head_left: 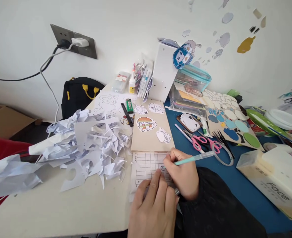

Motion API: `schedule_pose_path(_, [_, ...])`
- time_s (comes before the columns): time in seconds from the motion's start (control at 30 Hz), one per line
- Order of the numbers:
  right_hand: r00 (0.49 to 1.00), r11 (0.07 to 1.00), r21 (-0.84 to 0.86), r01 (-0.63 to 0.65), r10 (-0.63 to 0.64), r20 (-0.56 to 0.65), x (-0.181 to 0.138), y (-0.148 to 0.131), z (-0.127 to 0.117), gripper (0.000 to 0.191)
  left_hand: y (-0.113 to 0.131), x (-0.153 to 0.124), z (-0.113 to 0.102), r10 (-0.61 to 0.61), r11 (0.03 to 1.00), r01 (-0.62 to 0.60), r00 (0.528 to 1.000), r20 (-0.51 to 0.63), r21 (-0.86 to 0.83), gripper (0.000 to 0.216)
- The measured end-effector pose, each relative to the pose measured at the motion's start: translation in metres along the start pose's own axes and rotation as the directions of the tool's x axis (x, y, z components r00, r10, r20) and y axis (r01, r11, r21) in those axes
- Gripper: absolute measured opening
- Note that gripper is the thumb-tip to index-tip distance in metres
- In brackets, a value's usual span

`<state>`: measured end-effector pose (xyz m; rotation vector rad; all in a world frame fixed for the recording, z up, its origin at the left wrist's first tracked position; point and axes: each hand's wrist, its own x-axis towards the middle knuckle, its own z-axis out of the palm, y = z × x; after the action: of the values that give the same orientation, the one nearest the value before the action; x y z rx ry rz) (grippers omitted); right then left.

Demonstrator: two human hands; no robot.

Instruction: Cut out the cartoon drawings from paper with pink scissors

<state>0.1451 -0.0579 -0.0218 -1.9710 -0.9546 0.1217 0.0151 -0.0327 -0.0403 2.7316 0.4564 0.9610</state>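
Note:
My right hand [183, 175] grips a slim teal craft knife [198, 158], its tip down on a small round cutout [163, 168] lying on a gridded sheet [146, 165]. My left hand [153, 208] rests flat on the same sheet, fingers pressing it just beside the cutout. Above the sheet lies a tan board [148, 135] with a burger sticker [146, 124] and other cartoon cutouts on it.
A heap of white paper scraps [86, 145] spreads to the left. Pink scissors [205, 142], tweezers, a green lighter [129, 105], a tissue box [274, 181], a board of blue and green shapes [230, 122] and a white box [164, 72] crowd the desk.

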Motion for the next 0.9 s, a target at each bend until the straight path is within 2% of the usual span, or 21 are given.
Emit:
schedule_pose_path(0.27, [0.997,0.977,0.197,-0.082,0.082,0.008,-0.001,0.001,-0.005,0.050,-0.008,0.000,-0.001,-0.001,0.997,0.005,0.999,0.043,-0.076,0.021])
schedule_pose_path(0.43, [0.981,0.861,0.474,-0.185,0.135,0.137,-0.007,0.004,-0.017,0.046,-0.014,-0.001,-0.006,-0.079,0.973,0.084,0.996,0.033,-0.216,0.015])
schedule_pose_path(0.63, [0.949,0.750,0.615,-0.244,0.055,0.310,-0.011,0.004,-0.025,0.049,-0.015,-0.002,-0.006,-0.067,0.976,0.070,0.998,0.023,-0.204,0.015])
schedule_pose_path(0.77, [0.932,0.745,0.624,-0.238,-0.006,0.362,-0.010,0.001,-0.021,0.046,-0.015,-0.001,-0.005,-0.048,0.986,0.053,0.998,0.037,-0.159,0.015])
schedule_pose_path(0.9, [0.921,0.779,0.607,-0.159,-0.105,0.376,-0.013,-0.012,-0.017,0.040,-0.018,0.001,-0.007,0.012,0.994,-0.007,0.999,0.040,-0.113,0.016])
